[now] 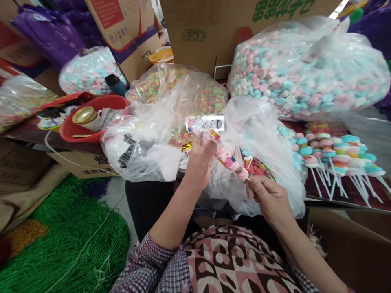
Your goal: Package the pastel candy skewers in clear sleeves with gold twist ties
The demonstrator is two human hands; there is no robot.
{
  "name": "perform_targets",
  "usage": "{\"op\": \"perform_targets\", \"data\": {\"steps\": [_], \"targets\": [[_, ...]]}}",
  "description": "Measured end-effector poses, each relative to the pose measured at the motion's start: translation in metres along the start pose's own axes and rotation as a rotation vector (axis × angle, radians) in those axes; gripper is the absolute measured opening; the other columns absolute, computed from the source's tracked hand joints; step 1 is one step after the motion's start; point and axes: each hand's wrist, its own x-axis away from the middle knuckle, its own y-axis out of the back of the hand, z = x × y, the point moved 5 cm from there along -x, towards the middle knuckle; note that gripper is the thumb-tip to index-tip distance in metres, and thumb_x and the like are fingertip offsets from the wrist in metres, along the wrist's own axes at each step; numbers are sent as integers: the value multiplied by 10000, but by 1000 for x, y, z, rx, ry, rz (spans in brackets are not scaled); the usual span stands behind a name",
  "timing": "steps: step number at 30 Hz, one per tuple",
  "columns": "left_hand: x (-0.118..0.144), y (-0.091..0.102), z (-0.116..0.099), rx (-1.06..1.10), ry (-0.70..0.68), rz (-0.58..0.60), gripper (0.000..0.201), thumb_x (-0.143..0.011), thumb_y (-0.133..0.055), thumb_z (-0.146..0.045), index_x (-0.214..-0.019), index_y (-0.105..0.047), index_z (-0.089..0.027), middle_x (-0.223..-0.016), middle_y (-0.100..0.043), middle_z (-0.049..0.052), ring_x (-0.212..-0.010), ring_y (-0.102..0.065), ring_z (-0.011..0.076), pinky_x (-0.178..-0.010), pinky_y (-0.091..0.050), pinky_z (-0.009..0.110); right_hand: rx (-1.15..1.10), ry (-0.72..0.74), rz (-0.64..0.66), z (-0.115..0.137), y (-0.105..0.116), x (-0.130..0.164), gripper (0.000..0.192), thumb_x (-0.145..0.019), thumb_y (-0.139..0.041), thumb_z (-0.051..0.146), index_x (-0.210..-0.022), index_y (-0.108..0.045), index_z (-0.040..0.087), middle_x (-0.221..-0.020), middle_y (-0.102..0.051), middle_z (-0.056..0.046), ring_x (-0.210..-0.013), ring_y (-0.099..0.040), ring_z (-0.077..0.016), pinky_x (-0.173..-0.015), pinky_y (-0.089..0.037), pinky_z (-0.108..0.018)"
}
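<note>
- A brown, pink and cream heart-patterned apron (238, 260) covers the person's front, with checked purple-and-white sleeves (146, 256) beside it.
- The right hand (270, 197) pinches the thin white stick (248, 179) between thumb and fingertips, with no visible gap.
- The left hand (200, 160) is closed, thumb and fingers around the upper end of a candy skewer in a pink printed plastic wrapper (227, 158). The skewer slants between the two hands, above the bags, its stick end toward the right hand.
- On the floor at the left spreads a heap of shiny green cord (91, 219); at the lower right stands an open brown cardboard box (351, 244).
- Below and beyond the skewer, a crumpled clear plastic bag (262, 122) shows red sugary candies (258, 169) through its opening.
- A white plastic bag with a black zebra-like print (165, 160) lies to the left of the left hand.
- Just past the left hand lies a flat, silvery printed packet (218, 122).
- On the dark red tabletop (324, 187) at the right lie pastel marshmallow skewers (339, 152), white sticks toward the person.
- At the left, a round red plastic basin (69, 132) holds a shallow gold-coloured bowl (84, 115).
- Farther off sit a clear bag of orange and green candies (210, 95) and a large clear bag of pink, blue and white marshmallows (275, 77).
- Behind them stands a tall brown cardboard carton (207, 53) with green lettering.
</note>
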Motion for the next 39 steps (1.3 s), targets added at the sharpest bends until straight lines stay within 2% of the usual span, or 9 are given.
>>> {"op": "perform_targets", "data": {"steps": [2,5,12,16,20,23,29,34,39], "targets": [[4,-8,2,157,144,89,513,-794,-669,-634,-1095,-618,-223,-1106,-696,96,-1072,-675,272,-853,-564,417,-38,-26,3,-5,-5,-2,335,-872,-648,517,-778,-679,196,-510,-523,42,-463,-387,-101,-451,-265,-243],[9,-14,-3,209,141,127,440,-793,-710,-570,-1042,-643,-214,-911,-720,56,-942,-704,245,-745,-563,367,-125,-74,42,-7,-17,-5,357,-863,-652,544,-776,-662,198,-449,-451,63,-448,-380,-105,-468,-288,-247],[11,-16,2,282,107,83,399,-817,-704,-532,-1026,-616,-203,-795,-684,40,-872,-698,214,-548,-441,255,-332,-125,11,6,-52,-11,368,-836,-686,548,-723,-661,199,-391,-338,96,-423,-332,-90,-527,-362,-262],[5,-9,-2,309,101,-2,409,-784,-733,-537,-976,-627,-191,-740,-652,20,-742,-667,164,-492,-365,234,-286,-152,54,6,-59,-9,329,-845,-683,527,-880,-711,201,-495,-479,59,-468,-392,-100,-484,-320,-250],[4,-2,-1,297,110,-25,392,-785,-726,-538,-961,-623,-202,-725,-657,14,-746,-657,167,-541,-413,255,-189,-154,90,2,-56,-6,340,-811,-728,497,-972,-738,198,-562,-551,34,-487,-427,-103,-453,-290,-245],[10,-1,6,202,116,37,345,-799,-720,-519,-879,-640,-193,-768,-680,26,-835,-664,173,-742,-502,311,-213,-170,61,-1,-58,-5,329,-840,-697,505,-972,-739,206,-507,-497,55,-462,-393,-96,-446,-279,-242],[9,7,-9,195,100,201,563,-704,-785,-579,-1132,-619,-254,-1190,-674,77,-1110,-640,238,-895,-520,365,-228,-134,85,-7,-59,-3,331,-874,-660,506,-1023,-735,221,-437,-360,96,-430,-373,-100,-482,-335,-262],[-2,13,-14,259,71,-56,362,-796,-708,-536,-957,-610,-227,-732,-620,-14,-809,-674,175,-806,-536,359,-102,-129,128,-8,-57,0,339,-874,-640,529,-1008,-744,236,-439,-367,90,-418,-361,-106,-465,-338,-265],[16,-14,19,307,217,-52,380,-796,-721,-491,-709,-494,-199,-596,-461,-55,-655,-600,117,-747,-526,313,-127,-145,148,-2,-65,-3,304,-907,-603,529,-877,-687,239,-444,-361,89,-416,-336,-99,-464,-306,-258]]}}
